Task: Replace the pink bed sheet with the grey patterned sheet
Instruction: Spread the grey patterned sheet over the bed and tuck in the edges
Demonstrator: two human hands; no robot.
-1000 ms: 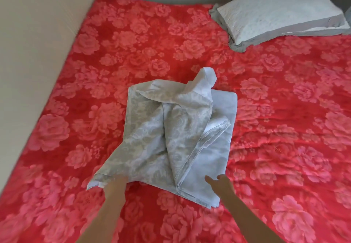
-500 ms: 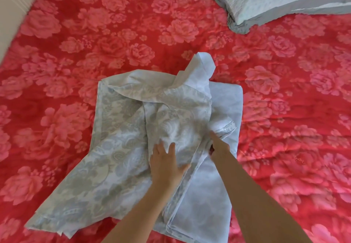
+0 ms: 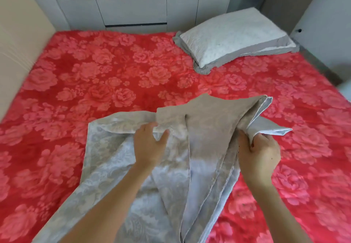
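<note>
Grey patterned sheet (image 3: 171,166) is lying bunched at lower centre over the pink bed sheet (image 3: 95,81). Left hand (image 3: 150,146) and right hand (image 3: 260,153), held apart, are each pinching folds, unfolding it; spreading probably follows.

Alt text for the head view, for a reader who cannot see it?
Two bare hands, left hand and right hand, grip a half-unfolded grey patterned sheet over a bed covered in a pink floral sheet. A pillow lies at the far right corner.
</note>
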